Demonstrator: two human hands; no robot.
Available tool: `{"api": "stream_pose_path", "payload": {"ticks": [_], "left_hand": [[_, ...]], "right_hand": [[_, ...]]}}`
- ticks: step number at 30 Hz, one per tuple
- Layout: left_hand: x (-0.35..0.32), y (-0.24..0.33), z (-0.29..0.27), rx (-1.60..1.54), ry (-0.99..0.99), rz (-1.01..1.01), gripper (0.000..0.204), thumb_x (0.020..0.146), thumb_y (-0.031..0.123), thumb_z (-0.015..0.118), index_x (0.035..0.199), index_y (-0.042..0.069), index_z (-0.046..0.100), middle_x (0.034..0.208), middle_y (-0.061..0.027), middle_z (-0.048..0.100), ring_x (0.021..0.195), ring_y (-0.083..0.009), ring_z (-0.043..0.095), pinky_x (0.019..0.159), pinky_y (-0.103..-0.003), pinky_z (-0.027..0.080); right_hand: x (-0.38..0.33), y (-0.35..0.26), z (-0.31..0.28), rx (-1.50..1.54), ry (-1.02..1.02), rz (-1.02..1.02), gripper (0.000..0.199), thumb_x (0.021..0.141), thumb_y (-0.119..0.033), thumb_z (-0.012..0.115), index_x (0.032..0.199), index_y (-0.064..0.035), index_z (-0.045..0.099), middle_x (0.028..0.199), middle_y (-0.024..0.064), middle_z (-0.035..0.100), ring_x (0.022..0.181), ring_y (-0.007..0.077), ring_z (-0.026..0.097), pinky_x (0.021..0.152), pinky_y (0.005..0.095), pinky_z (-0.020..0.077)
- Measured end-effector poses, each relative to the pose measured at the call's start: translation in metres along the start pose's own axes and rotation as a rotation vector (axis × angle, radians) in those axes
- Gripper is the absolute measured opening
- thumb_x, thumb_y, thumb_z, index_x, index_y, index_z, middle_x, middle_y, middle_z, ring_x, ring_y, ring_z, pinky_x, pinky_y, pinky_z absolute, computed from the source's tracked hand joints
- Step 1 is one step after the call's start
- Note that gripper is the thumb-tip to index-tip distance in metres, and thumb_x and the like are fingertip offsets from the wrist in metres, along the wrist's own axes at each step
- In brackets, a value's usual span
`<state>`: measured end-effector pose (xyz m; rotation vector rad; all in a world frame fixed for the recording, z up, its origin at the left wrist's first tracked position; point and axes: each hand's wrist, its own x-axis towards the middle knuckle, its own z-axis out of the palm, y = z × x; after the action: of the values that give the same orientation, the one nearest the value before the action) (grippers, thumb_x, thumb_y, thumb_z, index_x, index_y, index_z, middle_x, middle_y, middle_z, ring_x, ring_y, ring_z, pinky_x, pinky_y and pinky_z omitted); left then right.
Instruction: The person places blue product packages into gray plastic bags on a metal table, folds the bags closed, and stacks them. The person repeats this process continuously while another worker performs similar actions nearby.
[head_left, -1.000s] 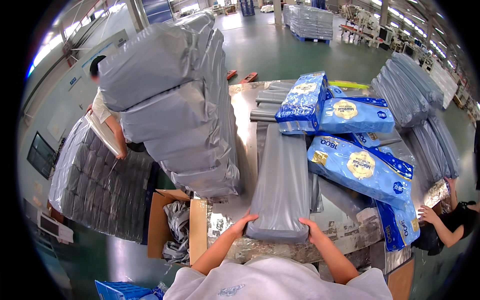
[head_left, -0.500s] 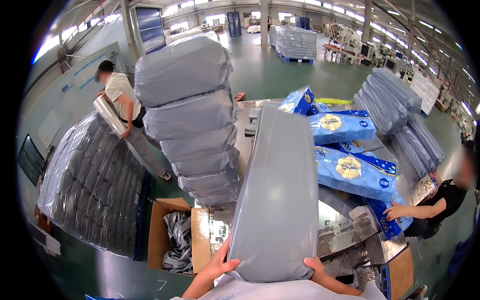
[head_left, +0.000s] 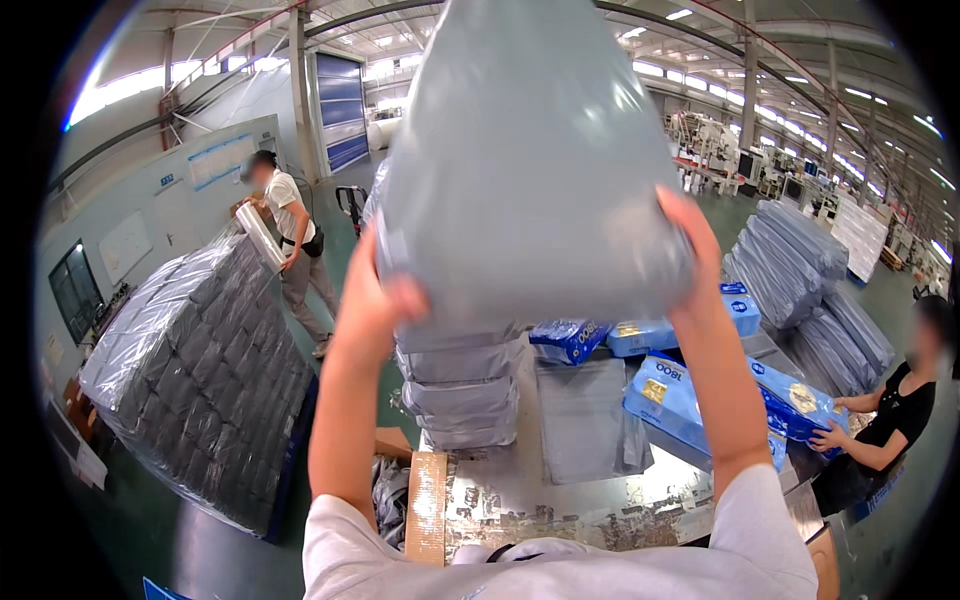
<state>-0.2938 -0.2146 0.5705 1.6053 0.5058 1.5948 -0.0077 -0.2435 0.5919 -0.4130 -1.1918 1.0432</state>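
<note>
I hold a large grey plastic-wrapped package (head_left: 530, 160) raised high in front of me, above the table. My left hand (head_left: 385, 290) grips its lower left corner and my right hand (head_left: 690, 240) clasps its lower right edge. Behind and below it stands a stack of similar grey packages (head_left: 460, 395). A flat grey bag (head_left: 585, 420) lies on the worn table (head_left: 560, 500). Several blue product packs (head_left: 690, 390) lie to the right on the table.
A person at the left wraps a pallet of grey packages (head_left: 200, 380) in clear film. Another person (head_left: 900, 400) at the right touches a blue pack. An open cardboard box (head_left: 400, 490) sits by the table. More grey stacks (head_left: 810, 270) stand at the right.
I have lifted the grey package from the table up to head height, and it now fills the upper middle of the view. My view has tilted upward.
</note>
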Motion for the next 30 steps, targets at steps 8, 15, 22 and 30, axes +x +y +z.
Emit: {"api": "stream_pose_path", "payload": {"ticks": [8,15,22,30], "left_hand": [[0.135,-0.011,-0.054,0.173,0.186,-0.054,0.081,0.072,0.057,0.060,0.124,-0.003,0.043,0.123,-0.0118,0.047,0.114,-0.0219,0.044,0.098,-0.032,0.028],[0.162,-0.064,-0.071,0.294,0.350,-0.037,0.073,0.078,0.048,0.060,0.122,-0.007,0.042,0.119,-0.0135,0.050,0.111,-0.0200,0.045,0.093,-0.028,0.032],[0.097,-0.113,-0.056,0.335,0.274,0.265,0.052,0.086,0.025,0.053,0.129,0.001,0.038,0.130,-0.0114,0.041,0.120,-0.0200,0.036,0.097,-0.031,0.028],[-0.165,-0.285,-0.052,0.731,0.081,-0.024,0.049,0.069,-0.010,0.051,0.116,0.001,0.043,0.121,-0.0142,0.044,0.114,-0.0286,0.039,0.098,-0.038,0.026]], "right_hand": [[0.142,0.044,0.047,-0.343,-0.049,0.010,0.080,0.073,-0.061,0.056,0.127,-0.0031,0.038,0.121,0.0115,0.049,0.112,0.0228,0.046,0.093,0.0341,0.0356],[0.206,0.094,0.042,-0.802,-0.025,-0.149,0.081,0.076,-0.059,0.054,0.124,0.0044,0.041,0.120,0.0177,0.050,0.112,0.0270,0.046,0.094,0.0321,0.0336],[0.110,0.164,-0.041,-0.615,0.046,-0.259,0.069,0.082,-0.044,0.055,0.130,0.0014,0.034,0.126,0.0203,0.043,0.119,0.0282,0.041,0.099,0.0328,0.0301],[-0.210,0.297,-0.393,-1.324,0.292,0.540,0.060,0.084,-0.043,0.049,0.122,0.0031,0.042,0.121,0.0235,0.047,0.115,0.0355,0.043,0.096,0.0406,0.0340]]}}
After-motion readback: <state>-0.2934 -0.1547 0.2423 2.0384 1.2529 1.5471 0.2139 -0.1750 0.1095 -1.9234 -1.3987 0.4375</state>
